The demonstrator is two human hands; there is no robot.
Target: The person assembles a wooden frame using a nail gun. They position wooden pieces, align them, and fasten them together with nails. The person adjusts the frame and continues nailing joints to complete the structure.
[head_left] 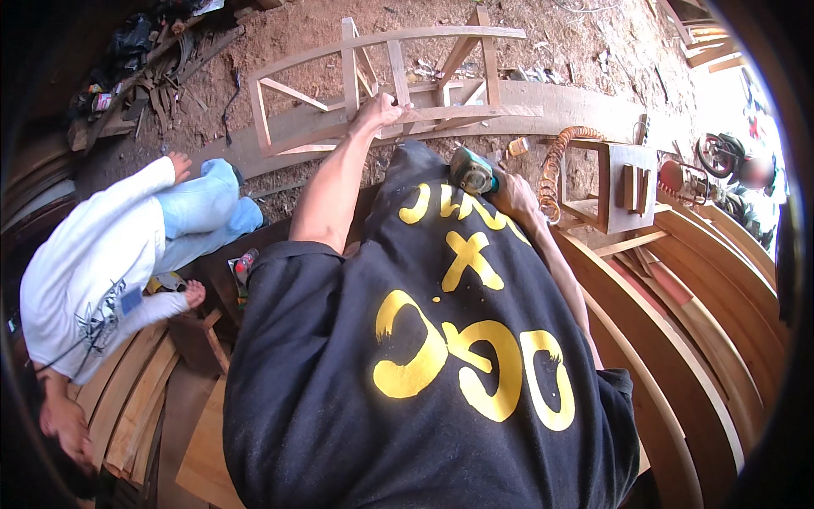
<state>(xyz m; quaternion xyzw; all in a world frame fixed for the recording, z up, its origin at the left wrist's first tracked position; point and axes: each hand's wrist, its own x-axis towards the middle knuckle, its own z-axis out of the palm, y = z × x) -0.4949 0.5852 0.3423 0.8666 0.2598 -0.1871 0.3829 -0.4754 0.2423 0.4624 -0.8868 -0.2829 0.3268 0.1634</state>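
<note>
My left hand (379,113) is closed on the near rail of a wooden frame (348,72). The frame is made of pale slats with uprights and cross pieces, and it lies on a long board (593,100) on the dirt ground. My right hand (515,197) is wrapped around a teal-and-black power tool (472,172), held close to my lap. The tool's exact kind and its tip are hard to make out. An orange coiled hose (551,165) runs beside my right hand.
A seated person in a white top (102,263) is at my left. To the right stand a small wooden box stool (627,182) and curved planks (678,314). More planks (127,399) lie lower left. Scrap wood (161,102) is piled at the far left.
</note>
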